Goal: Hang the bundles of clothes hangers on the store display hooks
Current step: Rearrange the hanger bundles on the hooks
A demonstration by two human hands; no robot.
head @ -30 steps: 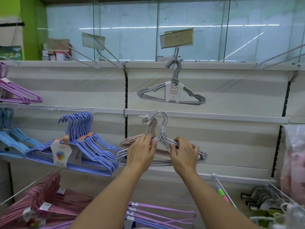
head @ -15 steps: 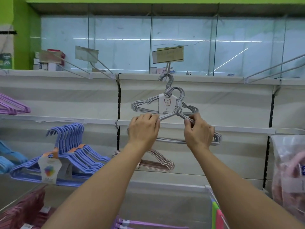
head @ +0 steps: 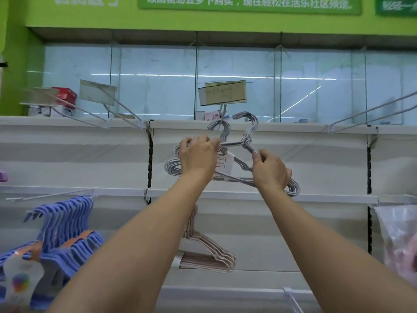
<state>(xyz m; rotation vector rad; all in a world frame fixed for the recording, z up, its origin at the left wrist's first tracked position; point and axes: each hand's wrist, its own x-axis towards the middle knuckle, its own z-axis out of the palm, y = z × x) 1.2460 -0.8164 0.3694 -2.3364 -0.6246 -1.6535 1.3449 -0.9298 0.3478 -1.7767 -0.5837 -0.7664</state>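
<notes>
Half a second ago the grey hanger bundle (head: 248,141) sat lower, its hook level with the label of the grey bundle already hung (head: 178,168). Now it has risen — its hook tops out at one o'clock of the hung bundle's hook, just under the price tag (head: 222,92) and beside the display hook (head: 222,116), not yet over it. The left hand (head: 198,154) pinches the bundle's left shoulder; the right hand (head: 270,171) is clenched around its right slope. Judged from this, the lift is finished and threading remains. A pink bundle (head: 207,251) hangs at six o'clock, blue hangers (head: 65,231) at eight.
</notes>
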